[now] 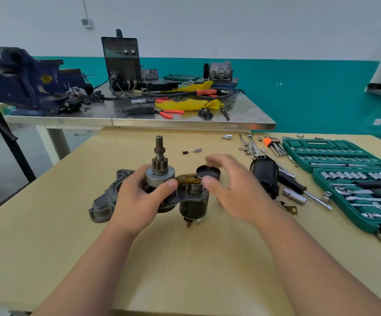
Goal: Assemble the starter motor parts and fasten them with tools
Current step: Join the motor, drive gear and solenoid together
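In the head view we judge the step to be fitting parts onto the pinion drive [159, 160] and solenoid [194, 202]. Our left hand [142, 198] wraps its grip round the drive, held upright on the bench [185, 265]. Our right hand [232, 190], blurred, brackets the black cap [208, 172] just beside the solenoid. We cannot tell whether its grip has closed. Next, the cap needs square seating.

1. Drive [159, 166]: a grey drum with a toothed pinion and shaft, upright, gripped by the left hand [139, 201].
2. Solenoid [194, 207]: a dark cylinder just right of the drive, with its terminals pointing down.
3. Housing [106, 199]: a grey casting lying on the table [185, 258], left of the drive.
4. Cap [208, 173]: black and round, just behind the solenoid.
5. Motor body [265, 179]: a black cylinder standing on the table to the right.
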Tool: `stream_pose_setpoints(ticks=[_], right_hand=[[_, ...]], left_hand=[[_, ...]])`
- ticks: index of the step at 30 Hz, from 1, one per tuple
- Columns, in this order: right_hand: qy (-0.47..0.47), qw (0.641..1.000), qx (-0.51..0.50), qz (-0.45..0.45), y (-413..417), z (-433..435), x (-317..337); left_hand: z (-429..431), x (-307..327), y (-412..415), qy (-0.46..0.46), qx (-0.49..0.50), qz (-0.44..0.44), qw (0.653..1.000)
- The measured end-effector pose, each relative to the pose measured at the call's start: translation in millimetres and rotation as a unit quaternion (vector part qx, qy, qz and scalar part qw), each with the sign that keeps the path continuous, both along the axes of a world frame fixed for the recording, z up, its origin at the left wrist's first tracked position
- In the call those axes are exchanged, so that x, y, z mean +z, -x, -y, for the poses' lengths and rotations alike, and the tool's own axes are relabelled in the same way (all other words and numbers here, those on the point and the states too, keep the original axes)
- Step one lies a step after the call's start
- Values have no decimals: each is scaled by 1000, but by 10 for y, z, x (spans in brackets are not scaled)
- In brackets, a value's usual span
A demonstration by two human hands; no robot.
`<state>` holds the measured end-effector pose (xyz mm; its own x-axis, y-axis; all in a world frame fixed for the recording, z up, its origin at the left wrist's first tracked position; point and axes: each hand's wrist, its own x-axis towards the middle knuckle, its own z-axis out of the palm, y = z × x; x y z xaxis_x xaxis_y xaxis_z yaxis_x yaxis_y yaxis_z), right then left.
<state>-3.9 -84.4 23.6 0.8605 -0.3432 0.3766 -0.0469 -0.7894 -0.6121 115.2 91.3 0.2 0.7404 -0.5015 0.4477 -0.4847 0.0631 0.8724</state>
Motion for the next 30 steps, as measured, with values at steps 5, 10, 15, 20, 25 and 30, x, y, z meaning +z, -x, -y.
stream_pose_setpoints(ticks=[5,10,15,20,25,30], right_hand=[[-85,987,80,-112,-22,-210,-190],[-128,987,48,-83,-57,-243,-252],[-154,984,31,-82,-37,-245,-285],[-311,948,39,-55,17,-178,-223],[-604,776,129,-130,99,-115,-118],[-622,729,160,-237,115,-63,-136]], left_hand=[[31,-59,40,23,-23,-89,995],[53,-68,77,2,-9,-123,992],[2,-68,37,-47,-46,-178,982],[-66,-75,65,-73,-26,-109,991],[-163,-66,46,-120,-27,232,965],[-48,51,81,-203,-36,398,894]])
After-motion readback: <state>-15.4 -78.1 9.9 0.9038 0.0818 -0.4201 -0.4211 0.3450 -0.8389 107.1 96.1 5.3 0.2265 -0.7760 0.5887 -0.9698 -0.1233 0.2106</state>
